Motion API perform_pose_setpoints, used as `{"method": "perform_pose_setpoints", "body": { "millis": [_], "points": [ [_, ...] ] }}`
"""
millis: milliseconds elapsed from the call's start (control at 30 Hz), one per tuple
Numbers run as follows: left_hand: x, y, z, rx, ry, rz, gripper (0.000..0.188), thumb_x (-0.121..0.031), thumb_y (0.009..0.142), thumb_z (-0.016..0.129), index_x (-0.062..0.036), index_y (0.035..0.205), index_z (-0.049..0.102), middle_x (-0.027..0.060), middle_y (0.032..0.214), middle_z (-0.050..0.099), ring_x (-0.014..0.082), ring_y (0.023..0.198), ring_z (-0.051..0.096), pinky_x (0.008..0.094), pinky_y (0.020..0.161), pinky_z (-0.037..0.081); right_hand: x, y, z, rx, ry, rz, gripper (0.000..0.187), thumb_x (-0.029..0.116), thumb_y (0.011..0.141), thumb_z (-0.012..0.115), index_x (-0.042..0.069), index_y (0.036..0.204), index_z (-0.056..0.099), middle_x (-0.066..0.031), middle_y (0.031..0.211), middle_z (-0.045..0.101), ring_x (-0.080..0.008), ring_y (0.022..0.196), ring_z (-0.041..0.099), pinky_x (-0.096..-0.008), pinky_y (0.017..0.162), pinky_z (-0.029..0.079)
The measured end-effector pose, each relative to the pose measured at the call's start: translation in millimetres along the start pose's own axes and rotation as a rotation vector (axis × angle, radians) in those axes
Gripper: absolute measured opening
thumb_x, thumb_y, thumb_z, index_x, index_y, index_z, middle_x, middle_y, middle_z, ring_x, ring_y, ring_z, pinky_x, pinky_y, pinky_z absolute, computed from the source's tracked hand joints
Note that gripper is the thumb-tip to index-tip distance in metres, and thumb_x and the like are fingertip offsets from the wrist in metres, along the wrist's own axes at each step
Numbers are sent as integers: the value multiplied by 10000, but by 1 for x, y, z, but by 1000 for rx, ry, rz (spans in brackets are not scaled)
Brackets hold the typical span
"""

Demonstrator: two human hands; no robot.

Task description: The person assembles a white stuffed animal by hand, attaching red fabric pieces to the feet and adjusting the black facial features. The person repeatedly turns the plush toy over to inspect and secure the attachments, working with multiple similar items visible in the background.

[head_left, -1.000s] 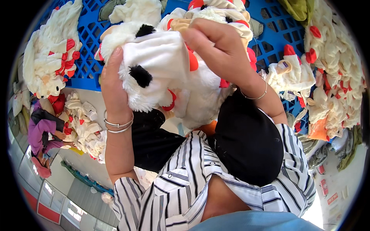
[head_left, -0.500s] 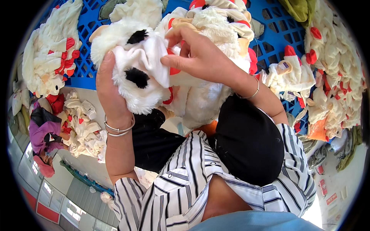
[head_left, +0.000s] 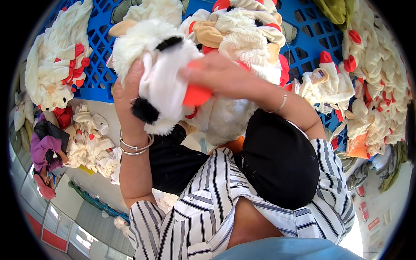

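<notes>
A white furry plush toy cover (head_left: 167, 82) hangs limp in front of me, with two black fluffy patches, a smooth white muzzle and a tan ear. My left hand (head_left: 130, 102) grips its near left side, thumb lying on the fur and fingers behind, out of sight. Over the muzzle's right edge is my right hand (head_left: 223, 73), its fingers smeared by motion. Beneath them shows a red fabric piece (head_left: 197, 94), also blurred. Whether the right fingers close on it is unclear. More white plush covers (head_left: 247, 47) with red and tan parts lie just beyond the right hand.
Blue plastic crates (head_left: 97, 41) stand ahead. White plush pieces with red parts are heaped at left (head_left: 56, 56) and right (head_left: 377, 86). A person in purple (head_left: 45, 149) is beside another pile at the left. An olive cloth (head_left: 336, 11) lies at the far right.
The plush cover has tilted and shifted right, its muzzle turning and its ear showing more. A red piece has come into view at the muzzle under my right hand, which has moved slightly.
</notes>
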State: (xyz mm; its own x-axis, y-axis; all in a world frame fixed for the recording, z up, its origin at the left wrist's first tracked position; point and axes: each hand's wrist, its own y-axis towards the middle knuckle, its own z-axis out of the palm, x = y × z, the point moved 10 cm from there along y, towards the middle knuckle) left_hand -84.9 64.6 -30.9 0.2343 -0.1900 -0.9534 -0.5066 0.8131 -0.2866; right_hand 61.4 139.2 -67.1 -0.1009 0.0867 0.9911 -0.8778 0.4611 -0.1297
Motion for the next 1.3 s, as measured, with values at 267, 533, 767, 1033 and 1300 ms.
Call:
{"method": "perform_pose_setpoints", "body": {
  "millis": [267, 533, 767, 1033, 1300],
  "points": [
    [8, -7, 22, 455, 240, -178, 603, -369, 776, 761, 31, 1188, 576, 61, 1093, 654, 128, 964, 615, 265, 858, 475, 37, -41, -90, -359, 127, -192, 283, 211, 950, 482, -22, 929, 642, -16, 791, 648, -87, 712, 580, -207, 671, 445],
    [5, -20, 35, 446, 261, -162, 318, -123, 850, 685, 3, 1137, 631, 21, 1021, 665, 90, 905, 598, 243, 808, 469, 59, -34, -81, -372, 59, -144, 593, 388, 924, 556, -1, 1338, 387, -143, 1349, 425, -216, 1272, 366, -338, 1067, 260],
    [-2, -14, -64, 39, -169, 16, 357, -105, 867, 590, 80, 1172, 577, 157, 1196, 613, 237, 1091, 601, 350, 960, 462, 25, -21, -39, -94, -39, -314, 611, 429, 950, 480, -15, 1365, 417, -179, 1383, 453, -262, 1275, 449, -357, 1047, 350],
    [-45, 4, -55, 203, -572, 106, 408, -162, 929, 483, 54, 1275, 497, 153, 1243, 582, 253, 1134, 580, 381, 995, 446, 15, -12, 40, 399, -187, -110, 365, 272, 821, 668, 15, 1071, 601, -155, 891, 653, -295, 825, 627, -367, 741, 477],
    [-33, 22, -15, 88, 138, 128, 493, -246, 968, 475, 9, 1381, 393, 123, 1336, 497, 207, 1198, 511, 335, 1012, 408, 15, -5, 0, -13, 35, -154, 261, 154, 864, 658, 24, 1090, 641, -82, 992, 681, -196, 885, 644, -321, 804, 492]
  ]
}}
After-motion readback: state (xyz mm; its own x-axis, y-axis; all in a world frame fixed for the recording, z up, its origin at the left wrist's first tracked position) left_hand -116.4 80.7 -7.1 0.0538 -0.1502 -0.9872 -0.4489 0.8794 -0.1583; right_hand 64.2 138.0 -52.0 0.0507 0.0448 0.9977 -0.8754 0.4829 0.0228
